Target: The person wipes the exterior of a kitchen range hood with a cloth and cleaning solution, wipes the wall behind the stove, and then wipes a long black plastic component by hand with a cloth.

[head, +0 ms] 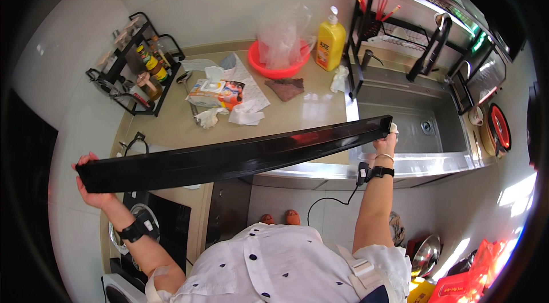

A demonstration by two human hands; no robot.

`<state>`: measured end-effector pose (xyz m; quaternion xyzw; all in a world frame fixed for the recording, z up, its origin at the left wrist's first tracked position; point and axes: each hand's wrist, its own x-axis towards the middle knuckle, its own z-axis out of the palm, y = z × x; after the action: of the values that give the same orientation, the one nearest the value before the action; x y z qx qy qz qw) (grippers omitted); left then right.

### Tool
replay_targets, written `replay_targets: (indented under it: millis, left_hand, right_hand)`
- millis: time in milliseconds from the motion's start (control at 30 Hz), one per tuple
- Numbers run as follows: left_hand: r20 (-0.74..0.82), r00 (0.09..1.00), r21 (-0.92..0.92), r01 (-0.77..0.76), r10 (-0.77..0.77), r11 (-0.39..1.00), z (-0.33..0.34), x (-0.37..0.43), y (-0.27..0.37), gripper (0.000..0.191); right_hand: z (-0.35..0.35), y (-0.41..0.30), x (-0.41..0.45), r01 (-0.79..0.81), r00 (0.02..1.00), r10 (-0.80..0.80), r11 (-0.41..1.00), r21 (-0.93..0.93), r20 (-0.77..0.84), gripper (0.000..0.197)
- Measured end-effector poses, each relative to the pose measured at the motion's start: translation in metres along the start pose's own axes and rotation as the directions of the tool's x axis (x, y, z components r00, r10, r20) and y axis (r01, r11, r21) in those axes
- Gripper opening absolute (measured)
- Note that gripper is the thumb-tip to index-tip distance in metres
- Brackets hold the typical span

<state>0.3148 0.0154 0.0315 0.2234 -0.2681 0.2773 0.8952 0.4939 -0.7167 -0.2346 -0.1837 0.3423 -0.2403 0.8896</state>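
A long glossy black panel [236,153], shaped like a shallow trough, spans the view in front of me, its right end higher in the picture. My left hand [96,187] grips its left end, fingers wrapped behind the corner. At the right end is my right hand [386,140], closed around the end with a bit of white wipe or tissue showing at the fingers. Beyond the panel, an open pack of wet wipes [216,92] lies on the counter beside crumpled wipes [210,117] and a dark reddish-brown cloth [285,88].
Behind stand a red basin [279,72] with plastic bags, a yellow pump bottle [330,43] and a black spice rack [158,105]. To the right is a steel sink [403,105] beneath a black dish rack [354,67]. A black cooktop [171,217] is at lower left.
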Motion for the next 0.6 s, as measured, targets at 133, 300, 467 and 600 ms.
replay_targets:
  millis: [133, 300, 467, 600]
  left_hand:
    - [0.152, 0.988, -0.022, -0.04, 0.043, 0.999, 0.017, 0.001, -0.013, 0.039]
    - [0.104, 0.986, 0.076, -0.141, 0.133, 0.987, 0.005, -0.006, 0.03, 0.052]
    - [-0.314, 0.926, 0.456, -0.048, 0.211, 0.888, -0.014, -0.01, 0.035, 0.061]
    - [-0.418, 0.839, 0.506, -0.103, 0.348, 0.856, -0.011, -0.02, 0.018, 0.05]
  right_hand:
    - [-0.03, 0.01, 0.005, -0.169, 0.985, 0.173, 0.974, -0.152, 0.015, 0.028]
    - [-0.03, 0.026, -0.008, -0.184, 0.971, 0.203, 0.972, -0.146, 0.123, 0.021]
    - [-0.041, 0.029, 0.021, -0.104, 0.932, 0.128, 0.991, -0.089, 0.34, 0.013]
    - [-0.028, 0.031, 0.005, -0.047, 0.935, 0.073, 0.996, -0.081, 0.347, 0.011]
